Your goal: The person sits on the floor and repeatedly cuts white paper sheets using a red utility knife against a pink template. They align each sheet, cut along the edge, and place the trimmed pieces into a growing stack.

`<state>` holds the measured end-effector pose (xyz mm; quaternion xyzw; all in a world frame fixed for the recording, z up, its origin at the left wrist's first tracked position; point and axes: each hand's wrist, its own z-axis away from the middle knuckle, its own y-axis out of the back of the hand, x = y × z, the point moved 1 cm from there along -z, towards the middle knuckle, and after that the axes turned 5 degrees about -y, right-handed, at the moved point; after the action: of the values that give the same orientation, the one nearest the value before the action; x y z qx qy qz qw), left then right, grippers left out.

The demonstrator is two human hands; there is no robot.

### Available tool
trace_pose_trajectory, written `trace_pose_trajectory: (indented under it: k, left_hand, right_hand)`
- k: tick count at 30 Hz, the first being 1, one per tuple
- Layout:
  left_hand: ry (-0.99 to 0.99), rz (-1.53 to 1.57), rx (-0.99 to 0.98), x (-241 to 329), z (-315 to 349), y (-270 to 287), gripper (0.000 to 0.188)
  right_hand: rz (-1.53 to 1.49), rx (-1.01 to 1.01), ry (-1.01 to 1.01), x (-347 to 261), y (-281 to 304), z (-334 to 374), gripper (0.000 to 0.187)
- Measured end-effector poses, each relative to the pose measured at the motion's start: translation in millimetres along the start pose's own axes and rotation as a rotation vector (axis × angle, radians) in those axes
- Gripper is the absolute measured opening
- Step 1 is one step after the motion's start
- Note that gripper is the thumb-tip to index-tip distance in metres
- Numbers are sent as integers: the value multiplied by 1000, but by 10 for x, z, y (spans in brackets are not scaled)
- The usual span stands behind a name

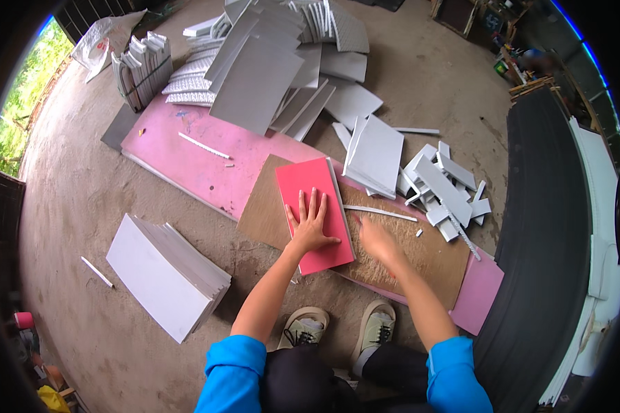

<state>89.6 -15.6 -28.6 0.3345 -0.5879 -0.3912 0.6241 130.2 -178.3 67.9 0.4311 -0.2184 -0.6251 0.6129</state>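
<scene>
My left hand [311, 224] lies flat with spread fingers on a red rectangular board [303, 180]. A thin white edge shows along the board's right side, perhaps a sheet beneath it. Just right of the board, my right hand [377, 242] is closed around something mostly hidden; small reddish-orange bits show by its fingers and below its wrist. Beyond that hand, a narrow white strip [382, 212] lies on the brown, scuffed work board [430, 265]. A small white scrap [419, 233] rests near the strip's right end.
Pink sheeting [186, 148] extends under the brown board. Grey-white panels [258, 79] are piled at the back, with cut pieces [444, 182] heaped at right. A stack of white sheets [162, 275] sits on the floor at left. Black sheeting [541, 206] runs along the right.
</scene>
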Motion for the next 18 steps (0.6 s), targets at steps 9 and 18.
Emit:
trace_pose_trajectory:
  k: [9, 18]
  left_hand:
    - [13, 56, -54, 115, 6, 54, 125]
    - [9, 35, -24, 110, -6, 35, 125]
  right_hand:
    - [-98, 121, 37, -577, 106, -1575, 30]
    - [-101, 21, -102, -358, -156, -796, 34]
